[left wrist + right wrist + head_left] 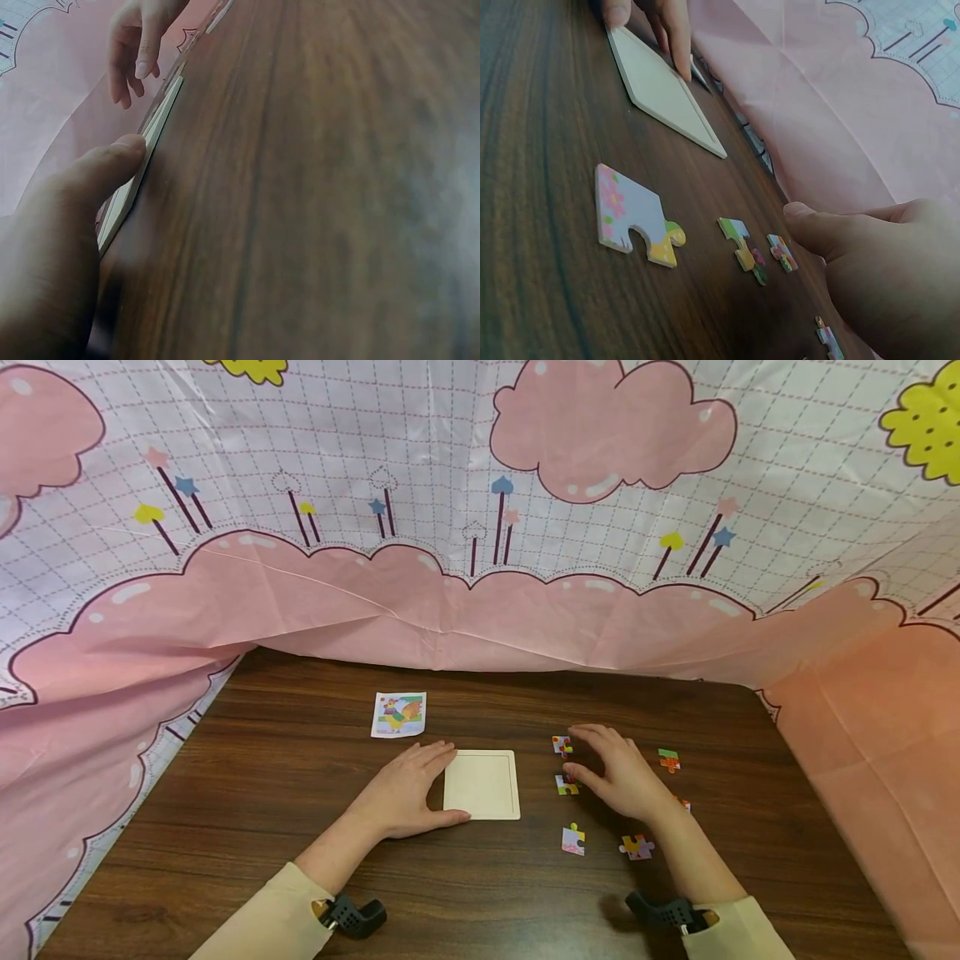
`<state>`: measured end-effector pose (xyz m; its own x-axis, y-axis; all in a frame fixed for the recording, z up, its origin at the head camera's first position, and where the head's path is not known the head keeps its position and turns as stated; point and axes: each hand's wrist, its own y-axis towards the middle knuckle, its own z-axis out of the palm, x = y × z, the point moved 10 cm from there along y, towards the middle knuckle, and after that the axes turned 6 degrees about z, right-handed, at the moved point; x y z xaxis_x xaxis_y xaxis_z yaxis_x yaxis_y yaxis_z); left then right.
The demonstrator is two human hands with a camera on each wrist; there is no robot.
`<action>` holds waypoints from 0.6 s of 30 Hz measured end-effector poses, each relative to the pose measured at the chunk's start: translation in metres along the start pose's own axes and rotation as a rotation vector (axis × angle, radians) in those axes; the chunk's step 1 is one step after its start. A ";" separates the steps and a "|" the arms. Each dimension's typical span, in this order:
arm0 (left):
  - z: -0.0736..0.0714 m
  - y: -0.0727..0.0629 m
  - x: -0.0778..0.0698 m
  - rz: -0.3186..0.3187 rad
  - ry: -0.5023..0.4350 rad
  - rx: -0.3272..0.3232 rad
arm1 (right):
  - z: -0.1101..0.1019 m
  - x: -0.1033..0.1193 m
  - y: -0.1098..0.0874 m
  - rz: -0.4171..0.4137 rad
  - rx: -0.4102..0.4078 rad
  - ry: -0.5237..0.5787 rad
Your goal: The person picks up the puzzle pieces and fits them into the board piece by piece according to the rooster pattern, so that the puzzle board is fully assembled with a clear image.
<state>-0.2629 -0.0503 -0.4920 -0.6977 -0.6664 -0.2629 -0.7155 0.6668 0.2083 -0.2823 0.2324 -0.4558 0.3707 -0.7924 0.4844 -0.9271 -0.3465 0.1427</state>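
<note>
A pale square puzzle board lies flat on the table. My left hand holds it at its left side, thumb along the near edge and fingers at the far left corner; the left wrist view shows the thumb against its edge. My right hand hovers over the loose pieces, fingers loosely bent and nothing between them. Close to its fingertips lie a jigsaw piece and, by the thumb, a green-and-yellow piece. Nearer me sits a flowered corner piece, large in the right wrist view.
More jigsaw pieces lie right: a yellow-and-lilac one, a green-and-orange one, and one partly behind the right wrist. A printed rooster picture lies at the back left. Patterned cloth hangs behind the brown table.
</note>
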 end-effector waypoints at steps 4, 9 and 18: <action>0.001 -0.001 0.001 -0.002 -0.012 0.012 | 0.003 -0.007 0.004 0.011 0.015 0.014; 0.002 -0.001 0.001 -0.001 -0.013 0.033 | 0.009 -0.014 0.012 0.024 0.032 0.014; 0.005 0.000 0.003 -0.008 -0.029 0.042 | 0.017 -0.019 0.027 0.021 0.037 -0.038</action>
<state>-0.2646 -0.0506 -0.4977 -0.6905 -0.6620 -0.2914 -0.7182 0.6756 0.1667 -0.3139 0.2297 -0.4757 0.3533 -0.8180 0.4540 -0.9324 -0.3472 0.1000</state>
